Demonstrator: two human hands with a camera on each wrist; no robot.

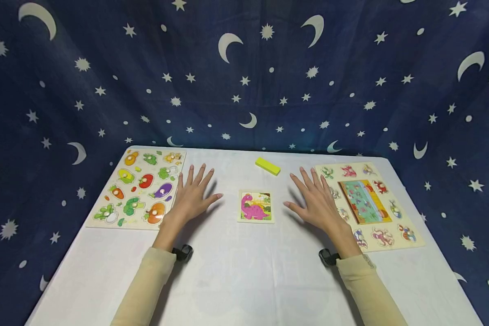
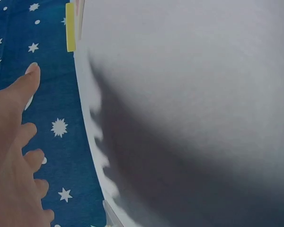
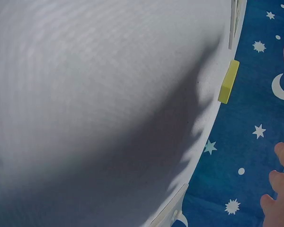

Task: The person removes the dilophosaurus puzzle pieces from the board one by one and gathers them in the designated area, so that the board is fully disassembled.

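Note:
My left hand [image 1: 192, 198] is held over the table with its fingers spread, its edge overlapping the vegetable peg puzzle board [image 1: 122, 221] in the head view. On the other side my right hand [image 1: 315, 203] has its fingers spread too, beside the sea-animal peg board [image 1: 395, 242]. Neither hand holds anything. Between them lies a small square dinosaur puzzle [image 1: 254, 207] in a pale frame, showing a pink dinosaur. A yellow block [image 1: 267, 166] lies farther back; both wrist views catch it at the table's edge. Each hand casts a shadow on the white cloth.
A rectangular picture puzzle [image 1: 364, 202] in a wooden frame lies on top of the sea-animal board. The white table [image 1: 244, 276] ends at a dark blue curtain [image 1: 212, 81] with moons and stars. Black straps circle both wrists.

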